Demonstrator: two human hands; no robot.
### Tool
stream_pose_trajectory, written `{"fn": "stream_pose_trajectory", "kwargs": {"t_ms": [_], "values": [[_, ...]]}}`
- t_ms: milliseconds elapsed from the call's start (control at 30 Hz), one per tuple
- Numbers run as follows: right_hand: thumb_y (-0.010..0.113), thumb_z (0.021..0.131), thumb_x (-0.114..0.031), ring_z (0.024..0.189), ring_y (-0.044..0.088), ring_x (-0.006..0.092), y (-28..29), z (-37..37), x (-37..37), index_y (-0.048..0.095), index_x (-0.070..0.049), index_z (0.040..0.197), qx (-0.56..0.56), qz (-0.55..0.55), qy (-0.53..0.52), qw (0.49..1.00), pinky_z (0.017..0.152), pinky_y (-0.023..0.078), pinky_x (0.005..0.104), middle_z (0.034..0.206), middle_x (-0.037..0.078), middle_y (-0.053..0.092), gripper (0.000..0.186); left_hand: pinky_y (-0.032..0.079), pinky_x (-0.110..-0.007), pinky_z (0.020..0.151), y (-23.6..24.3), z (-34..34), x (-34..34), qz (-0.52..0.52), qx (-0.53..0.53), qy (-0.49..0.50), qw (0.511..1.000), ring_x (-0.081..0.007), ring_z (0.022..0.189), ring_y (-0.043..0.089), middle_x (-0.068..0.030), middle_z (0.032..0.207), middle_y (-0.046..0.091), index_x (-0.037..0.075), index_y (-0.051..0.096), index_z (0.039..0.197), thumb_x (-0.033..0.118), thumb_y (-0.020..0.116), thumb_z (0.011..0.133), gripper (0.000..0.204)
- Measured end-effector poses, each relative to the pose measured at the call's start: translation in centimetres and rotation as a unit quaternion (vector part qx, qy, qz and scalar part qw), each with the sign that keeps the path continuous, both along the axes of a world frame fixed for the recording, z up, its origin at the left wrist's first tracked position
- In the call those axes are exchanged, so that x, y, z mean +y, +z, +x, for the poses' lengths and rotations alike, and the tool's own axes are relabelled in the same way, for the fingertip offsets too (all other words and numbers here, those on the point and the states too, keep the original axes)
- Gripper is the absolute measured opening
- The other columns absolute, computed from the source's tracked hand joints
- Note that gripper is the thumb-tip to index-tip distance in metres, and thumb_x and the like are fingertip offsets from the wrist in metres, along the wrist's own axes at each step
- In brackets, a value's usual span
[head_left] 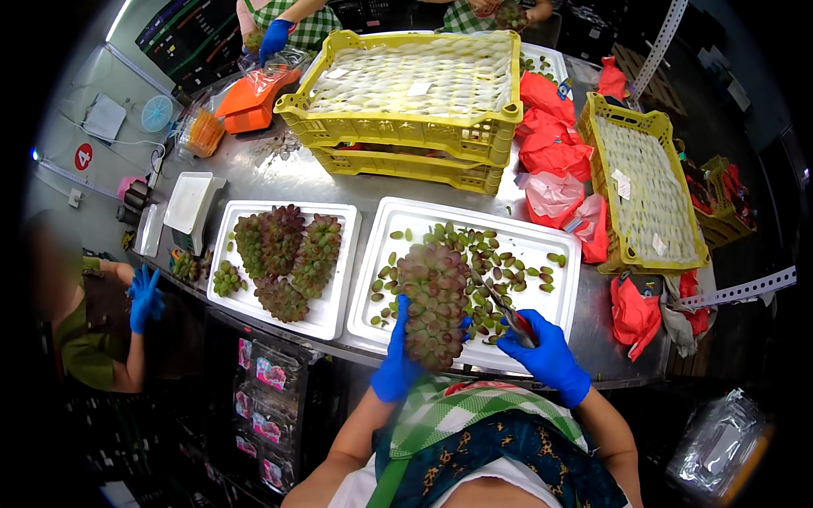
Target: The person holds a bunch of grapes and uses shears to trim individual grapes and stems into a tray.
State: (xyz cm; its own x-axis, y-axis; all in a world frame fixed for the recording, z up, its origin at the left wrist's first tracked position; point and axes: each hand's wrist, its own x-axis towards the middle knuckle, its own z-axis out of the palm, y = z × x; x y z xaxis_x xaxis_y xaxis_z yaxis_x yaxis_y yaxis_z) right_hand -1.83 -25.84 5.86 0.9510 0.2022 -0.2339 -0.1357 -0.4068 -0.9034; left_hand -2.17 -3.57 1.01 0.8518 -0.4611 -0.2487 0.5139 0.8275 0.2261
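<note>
A large bunch of grapes (432, 306), reddish on green, hangs over the near edge of a white tray (385, 222). My left hand (398, 360), in a blue glove, is wrapped round the bunch from its left side and behind. In my right hand (549, 354), also gloved in blue, are scissors (513, 320) whose blades point up and left toward the bunch. Many loose grapes (508, 273) lie scattered over that tray. To its left, a second white tray (329, 326) bears several trimmed-looking bunches (284, 254) and a small cluster.
Stacked yellow crates (398, 127) with netted foam stand at the table's back. Red bags (550, 157) and another yellow crate (648, 190) line the right. White and orange scales (190, 203) sit left. A co-worker's gloved hand (146, 300) is at far left; others work across the table.
</note>
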Motion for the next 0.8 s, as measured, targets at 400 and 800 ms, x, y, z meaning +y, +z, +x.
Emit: {"fn": "stream_pose_trajectory", "kwargs": {"t_ms": [400,800], "values": [[0.079,0.06,-0.031,0.067,0.056,0.0172,0.9,0.8,5.4,0.051,0.001,0.103,-0.161,0.061,-0.011,0.985,0.061,0.046,0.0297,0.077,0.011,0.057,0.06,0.032,-0.042,0.099,1.5,-0.9,-0.4,0.175,-0.054,-0.02,0.983,-0.0283,0.116,0.042,-0.0146,0.132,0.036,0.008,0.023,0.135,0.058,0.025,0.086,0.07],[0.072,0.066,-0.02,0.069,0.055,0.0225,2.1,0.8,4.6,0.051,-0.004,0.106,-0.268,-0.047,-0.011,0.962,0.063,0.043,0.0319,0.083,0.01,0.058,0.048,0.038,-0.041,0.094,0.6,-0.9,-0.4,0.125,0.056,-0.036,0.99,-0.025,0.113,0.045,-0.0133,0.127,0.042,0.008,0.03,0.132,0.054,0.035,0.086,0.065]]}}
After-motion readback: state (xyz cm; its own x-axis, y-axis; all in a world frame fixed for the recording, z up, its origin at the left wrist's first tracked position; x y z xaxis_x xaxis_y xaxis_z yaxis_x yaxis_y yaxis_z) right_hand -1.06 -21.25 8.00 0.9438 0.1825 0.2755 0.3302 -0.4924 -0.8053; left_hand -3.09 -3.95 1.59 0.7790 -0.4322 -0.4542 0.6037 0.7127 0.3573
